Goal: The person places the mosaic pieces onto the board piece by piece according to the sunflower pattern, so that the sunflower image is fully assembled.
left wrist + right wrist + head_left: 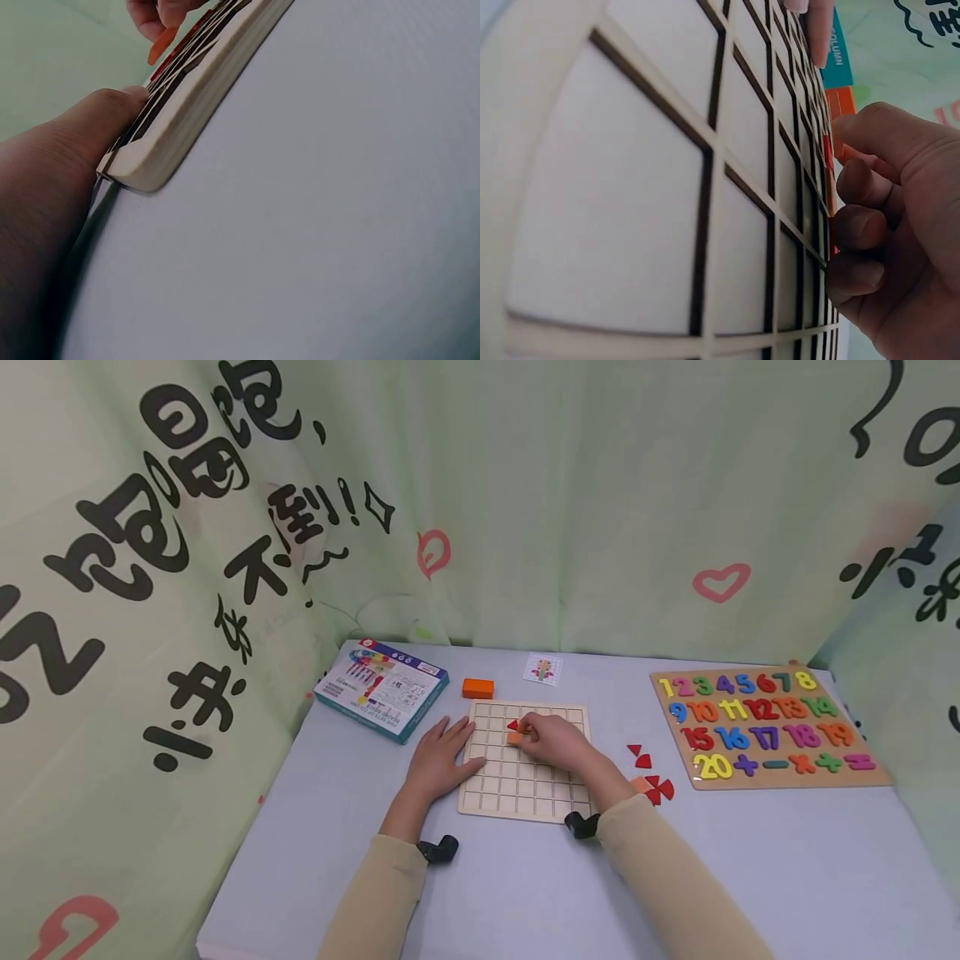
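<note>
A pale wooden grid board [504, 792] lies flat on the table. My left hand [437, 758] rests at its left edge with fingers spread, the thumb [124, 105] reaching over the rim. Above the board's upper middle, my right hand [557, 743] pinches a small orange tile [160, 46] between thumb and index finger, tilted in the left wrist view. Beside that tile, a small red piece [513, 725] sits on the grid. In the right wrist view, the curled fingers [859, 225] are close over the board's far cells.
Loose red pieces [643, 762] and a light orange piece [641, 784] lie right of the board. Behind it are an orange block [477, 688] and a picture card [543, 668]. A flat game box [381, 687] lies left, a number puzzle board [772, 731] right.
</note>
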Demonstrator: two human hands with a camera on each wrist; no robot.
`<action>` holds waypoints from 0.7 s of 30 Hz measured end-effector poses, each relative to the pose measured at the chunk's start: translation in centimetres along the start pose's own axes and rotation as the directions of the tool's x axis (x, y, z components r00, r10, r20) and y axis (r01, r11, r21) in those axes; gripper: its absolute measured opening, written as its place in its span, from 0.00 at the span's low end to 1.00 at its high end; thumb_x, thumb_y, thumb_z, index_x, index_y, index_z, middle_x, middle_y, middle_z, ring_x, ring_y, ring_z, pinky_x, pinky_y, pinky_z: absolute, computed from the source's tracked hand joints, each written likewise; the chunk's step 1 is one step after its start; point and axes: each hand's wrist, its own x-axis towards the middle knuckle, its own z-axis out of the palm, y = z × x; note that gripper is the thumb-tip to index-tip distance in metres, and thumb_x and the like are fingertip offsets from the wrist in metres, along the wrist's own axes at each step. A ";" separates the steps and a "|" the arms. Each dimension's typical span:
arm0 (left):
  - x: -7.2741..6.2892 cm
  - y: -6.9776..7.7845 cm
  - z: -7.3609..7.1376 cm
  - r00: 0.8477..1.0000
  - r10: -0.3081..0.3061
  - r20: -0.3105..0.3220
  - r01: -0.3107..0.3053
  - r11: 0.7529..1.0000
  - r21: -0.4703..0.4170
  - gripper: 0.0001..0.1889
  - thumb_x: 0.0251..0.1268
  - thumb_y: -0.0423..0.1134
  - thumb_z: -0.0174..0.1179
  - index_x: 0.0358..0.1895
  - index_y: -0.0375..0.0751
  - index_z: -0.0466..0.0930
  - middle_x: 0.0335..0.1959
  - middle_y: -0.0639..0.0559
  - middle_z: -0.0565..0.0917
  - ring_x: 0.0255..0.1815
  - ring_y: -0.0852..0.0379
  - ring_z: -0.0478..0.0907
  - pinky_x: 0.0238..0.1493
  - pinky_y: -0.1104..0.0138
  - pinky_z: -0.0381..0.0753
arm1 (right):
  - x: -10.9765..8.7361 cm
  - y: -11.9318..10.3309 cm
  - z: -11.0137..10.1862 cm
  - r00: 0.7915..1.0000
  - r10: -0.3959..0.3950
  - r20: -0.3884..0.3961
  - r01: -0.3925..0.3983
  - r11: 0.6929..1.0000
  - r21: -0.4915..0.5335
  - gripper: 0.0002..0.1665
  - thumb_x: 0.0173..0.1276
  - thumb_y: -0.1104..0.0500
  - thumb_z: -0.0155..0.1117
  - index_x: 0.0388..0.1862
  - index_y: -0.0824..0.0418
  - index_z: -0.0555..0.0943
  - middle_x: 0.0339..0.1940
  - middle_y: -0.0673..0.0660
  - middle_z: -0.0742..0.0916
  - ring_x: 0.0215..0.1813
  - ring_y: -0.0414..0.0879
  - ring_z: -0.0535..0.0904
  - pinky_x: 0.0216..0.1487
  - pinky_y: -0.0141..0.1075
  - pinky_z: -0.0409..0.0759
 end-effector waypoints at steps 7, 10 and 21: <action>0.2 -0.1 0.2 1.000 0.006 -0.010 -0.006 1.000 0.003 0.42 0.65 0.70 0.50 0.78 0.55 0.58 0.79 0.59 0.59 0.82 0.47 0.47 0.80 0.50 0.50 | 0.1 -0.4 0.4 1.000 0.008 -0.013 -0.008 0.999 -0.052 0.15 0.69 0.51 0.62 0.52 0.53 0.80 0.23 0.49 0.78 0.27 0.43 0.72 0.29 0.34 0.69; 0.2 -0.1 0.2 1.000 0.007 -0.007 -0.006 1.000 0.003 0.42 0.65 0.70 0.50 0.78 0.55 0.58 0.79 0.59 0.59 0.82 0.46 0.47 0.80 0.50 0.50 | 0.2 -0.5 0.6 1.000 0.013 -0.019 -0.014 0.998 -0.063 0.15 0.69 0.51 0.61 0.52 0.53 0.80 0.24 0.49 0.79 0.27 0.44 0.73 0.29 0.34 0.69; 0.1 0.0 0.1 1.000 -0.004 0.004 0.004 1.000 0.003 0.42 0.64 0.71 0.49 0.78 0.56 0.57 0.79 0.59 0.58 0.82 0.47 0.47 0.81 0.50 0.50 | 0.2 -0.6 1.2 0.998 0.016 -0.055 -0.021 0.995 -0.094 0.14 0.70 0.50 0.62 0.53 0.50 0.80 0.26 0.48 0.80 0.30 0.44 0.74 0.32 0.35 0.71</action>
